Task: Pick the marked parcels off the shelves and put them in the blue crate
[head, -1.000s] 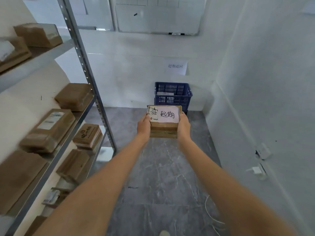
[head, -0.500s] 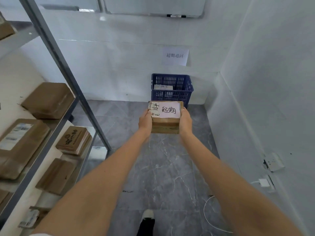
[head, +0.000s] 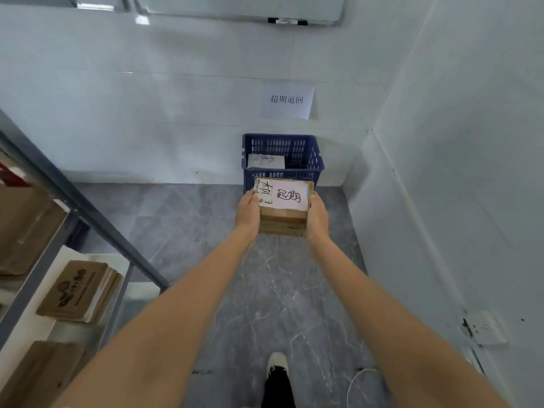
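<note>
Brown cardboard is what the person is carrying: a small marked parcel (head: 283,210) with a white slip bearing handwritten black characters taped across its top. The left hand (head: 248,212) is gripping its left side and the right hand (head: 317,214) is clasping its right side, fingers curled round the edges, both arms stretched out in front. The parcel is hanging in the air above the grey marbled floor (head: 206,225), just short of the blue crate (head: 306,160) and overlapping its near wall from this angle.

The crate is sitting on the floor against the white back wall, near the corner. Inside it another parcel (head: 266,161) with a pale top is lying toward the left side. A sheet of paper (head: 288,101) with printed characters is hanging on the wall right above the crate, and the lower edge of a whiteboard (head: 241,10) with a marker on its ledge is showing higher up.

To the left, a grey metal shelving rack (head: 88,219) is holding more brown parcels; one flat parcel (head: 78,290) with dark scrawled marks is lying on a lower shelf. One foot in a white shoe (head: 277,362) is showing on the floor between the arms. A white wall socket (head: 485,331) is sitting low on the right wall, and a thin white cable (head: 357,378) is curling on the floor below it.
</note>
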`<control>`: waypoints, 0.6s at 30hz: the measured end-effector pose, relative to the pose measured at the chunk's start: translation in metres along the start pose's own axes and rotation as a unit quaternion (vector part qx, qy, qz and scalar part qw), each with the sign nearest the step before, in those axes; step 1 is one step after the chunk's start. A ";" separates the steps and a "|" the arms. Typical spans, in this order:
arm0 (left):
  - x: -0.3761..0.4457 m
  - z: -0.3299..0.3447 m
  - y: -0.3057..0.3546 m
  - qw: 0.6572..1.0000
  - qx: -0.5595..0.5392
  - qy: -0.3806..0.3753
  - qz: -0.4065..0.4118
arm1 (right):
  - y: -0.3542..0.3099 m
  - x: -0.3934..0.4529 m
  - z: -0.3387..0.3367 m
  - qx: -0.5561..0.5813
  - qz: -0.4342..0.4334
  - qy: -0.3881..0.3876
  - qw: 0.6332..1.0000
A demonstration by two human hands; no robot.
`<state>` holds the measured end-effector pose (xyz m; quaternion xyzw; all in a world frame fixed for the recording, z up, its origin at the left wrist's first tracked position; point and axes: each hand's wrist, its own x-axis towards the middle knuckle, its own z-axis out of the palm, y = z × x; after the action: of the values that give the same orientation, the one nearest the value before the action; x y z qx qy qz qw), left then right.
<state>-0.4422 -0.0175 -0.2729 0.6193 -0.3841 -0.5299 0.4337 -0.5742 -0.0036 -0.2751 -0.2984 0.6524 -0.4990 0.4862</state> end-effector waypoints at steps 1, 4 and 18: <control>0.015 0.009 0.004 1.000 0.002 -0.002 0.001 | -0.003 0.019 0.000 -0.006 0.000 0.000 1.000; 0.058 0.032 0.016 1.000 -0.003 0.001 -0.003 | -0.015 0.072 0.002 -0.011 0.007 -0.009 1.000; 0.281 0.089 0.062 0.997 0.020 -0.035 -0.064 | -0.060 0.293 0.048 -0.010 0.037 -0.004 0.999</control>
<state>-0.4907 -0.3123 -0.3108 0.6323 -0.3693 -0.5701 0.3725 -0.6375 -0.2964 -0.3181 -0.2812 0.6657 -0.4732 0.5039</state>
